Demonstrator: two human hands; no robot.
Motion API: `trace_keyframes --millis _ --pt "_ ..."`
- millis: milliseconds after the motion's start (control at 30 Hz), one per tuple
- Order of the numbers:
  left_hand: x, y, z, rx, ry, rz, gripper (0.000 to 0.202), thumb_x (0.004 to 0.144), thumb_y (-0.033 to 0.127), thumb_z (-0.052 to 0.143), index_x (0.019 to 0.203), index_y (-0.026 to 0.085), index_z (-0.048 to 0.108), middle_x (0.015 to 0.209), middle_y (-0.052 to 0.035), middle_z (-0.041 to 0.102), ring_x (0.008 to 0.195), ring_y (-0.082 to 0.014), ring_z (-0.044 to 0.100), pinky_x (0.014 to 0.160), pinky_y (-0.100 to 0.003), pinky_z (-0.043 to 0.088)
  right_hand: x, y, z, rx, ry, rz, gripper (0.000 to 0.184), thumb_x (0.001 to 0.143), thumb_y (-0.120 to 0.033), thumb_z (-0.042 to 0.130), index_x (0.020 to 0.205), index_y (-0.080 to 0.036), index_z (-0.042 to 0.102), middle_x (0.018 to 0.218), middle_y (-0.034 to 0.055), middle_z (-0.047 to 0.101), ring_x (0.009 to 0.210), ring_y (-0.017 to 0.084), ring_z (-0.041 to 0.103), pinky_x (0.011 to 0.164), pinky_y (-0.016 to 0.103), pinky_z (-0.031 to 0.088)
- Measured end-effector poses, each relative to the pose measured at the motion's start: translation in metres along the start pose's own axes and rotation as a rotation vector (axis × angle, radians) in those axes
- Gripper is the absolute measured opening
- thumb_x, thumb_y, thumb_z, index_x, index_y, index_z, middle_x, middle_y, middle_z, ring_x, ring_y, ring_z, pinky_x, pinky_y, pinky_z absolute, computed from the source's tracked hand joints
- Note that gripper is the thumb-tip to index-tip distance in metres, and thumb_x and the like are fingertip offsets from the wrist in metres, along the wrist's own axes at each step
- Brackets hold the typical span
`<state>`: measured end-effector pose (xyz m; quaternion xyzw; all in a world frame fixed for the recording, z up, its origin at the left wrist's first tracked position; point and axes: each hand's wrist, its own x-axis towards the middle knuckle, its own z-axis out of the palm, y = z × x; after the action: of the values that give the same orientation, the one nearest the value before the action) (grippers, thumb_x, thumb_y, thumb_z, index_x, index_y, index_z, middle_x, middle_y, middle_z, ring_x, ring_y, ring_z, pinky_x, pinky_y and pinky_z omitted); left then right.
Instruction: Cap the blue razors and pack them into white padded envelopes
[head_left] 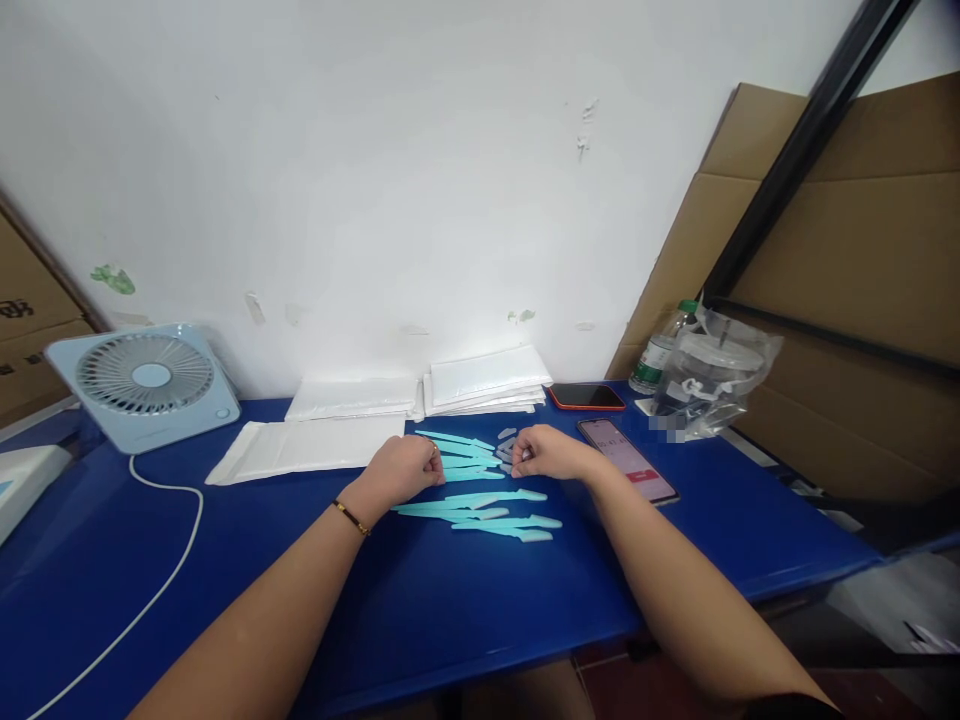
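Note:
Several turquoise eyebrow razors (499,497) lie in two loose groups on the blue table. My left hand (405,468) is closed in a pinch at the handle ends of the upper group, on the handle of one eyebrow razor (471,476). At the blade ends of that group, my right hand (551,455) has thumb and fingers pressed together; what sits between them is too small to make out. Small clear greyish caps (507,436) lie right beside its fingertips. The lower group rests nearer to me, touched by neither hand.
White padded mailers (484,380) are stacked against the wall, with another mailer (300,447) flat at left. A phone (630,462) lies beside my right forearm, and a red-edged phone (586,397) behind it. A blue fan (150,385), bottle (660,350) and bagged cup (712,375) flank the workspace.

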<state>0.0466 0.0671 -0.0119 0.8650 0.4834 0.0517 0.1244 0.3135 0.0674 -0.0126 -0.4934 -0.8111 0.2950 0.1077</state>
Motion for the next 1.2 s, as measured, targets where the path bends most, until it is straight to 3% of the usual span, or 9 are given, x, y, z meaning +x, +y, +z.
trace_keyframes --millis 133,300,367,533,867,1033,1100,1200 --pt "-0.005 -0.004 -0.008 -0.043 0.049 -0.043 0.015 0.069 0.036 0.061 0.073 0.023 0.067 0.076 0.0006 0.067 0.071 -0.0158 0.059 0.058 -0.024 0.036 -0.01 0.0 -0.013 -0.013 0.089 0.074 0.023 0.062 -0.037 0.071 0.073 -0.017 0.068 0.073 0.0021 0.067 0.068 0.015 0.058 0.057 0.023 0.039" --pt "-0.008 0.011 -0.008 -0.135 -0.045 0.051 0.027 0.067 0.047 0.062 0.077 0.023 0.068 0.08 0.0002 0.067 0.071 -0.015 0.059 0.056 -0.023 0.036 -0.019 -0.006 -0.015 -0.062 -0.156 0.039 0.025 0.055 -0.037 0.075 0.07 -0.018 0.07 0.066 -0.0001 0.065 0.061 0.014 0.056 0.053 0.023 0.037" --pt "-0.008 0.016 -0.006 -0.147 -0.097 0.07 0.026 0.066 0.046 0.063 0.076 0.023 0.068 0.077 0.0007 0.067 0.068 -0.0142 0.058 0.055 -0.023 0.035 -0.017 -0.006 -0.01 -0.068 -0.195 0.022 0.024 0.055 -0.037 0.075 0.068 -0.018 0.07 0.064 -0.0005 0.064 0.059 0.014 0.054 0.051 0.023 0.036" --pt "-0.006 0.013 -0.002 -0.131 -0.142 0.021 0.016 0.069 0.035 0.059 0.07 0.023 0.069 0.072 0.0009 0.068 0.065 -0.014 0.058 0.052 -0.022 0.034 -0.009 -0.005 -0.003 -0.03 -0.149 -0.015 0.025 0.059 -0.039 0.071 0.07 -0.017 0.069 0.064 -0.0014 0.062 0.06 0.012 0.052 0.052 0.022 0.035" --pt "-0.009 0.001 -0.013 0.001 -0.068 0.004 0.017 0.071 0.019 0.052 0.067 0.024 0.068 0.079 0.0017 0.07 0.069 -0.0145 0.059 0.061 -0.024 0.036 -0.009 0.008 -0.012 -0.008 -0.094 0.048 0.024 0.058 -0.038 0.072 0.069 -0.016 0.069 0.064 -0.0008 0.063 0.062 0.013 0.053 0.055 0.023 0.036" --pt "-0.014 -0.011 -0.025 -0.012 -0.039 -0.062 0.013 0.068 0.03 0.058 0.072 0.024 0.068 0.078 0.0005 0.068 0.072 -0.0155 0.059 0.06 -0.023 0.036 -0.013 0.008 -0.016 -0.004 0.086 0.142 0.022 0.06 -0.034 0.072 0.072 -0.016 0.069 0.067 0.0012 0.067 0.064 0.015 0.057 0.057 0.023 0.039" --pt "-0.015 -0.011 -0.028 -0.03 -0.035 -0.029 0.017 0.066 0.038 0.061 0.073 0.024 0.068 0.079 0.0001 0.067 0.072 -0.0158 0.058 0.059 -0.023 0.036 -0.013 -0.003 -0.01 0.019 0.117 0.093 0.018 0.064 -0.032 0.068 0.074 -0.016 0.069 0.07 0.002 0.067 0.065 0.015 0.058 0.058 0.023 0.04" --pt "-0.017 -0.002 -0.026 -0.063 -0.127 0.013 0.018 0.062 0.04 0.066 0.07 0.025 0.069 0.076 0.0008 0.066 0.07 -0.0158 0.058 0.056 -0.023 0.036 -0.008 -0.025 0.007 -0.001 0.086 -0.059 0.017 0.067 -0.033 0.067 0.074 -0.017 0.069 0.077 0.003 0.066 0.069 0.015 0.058 0.058 0.023 0.039"
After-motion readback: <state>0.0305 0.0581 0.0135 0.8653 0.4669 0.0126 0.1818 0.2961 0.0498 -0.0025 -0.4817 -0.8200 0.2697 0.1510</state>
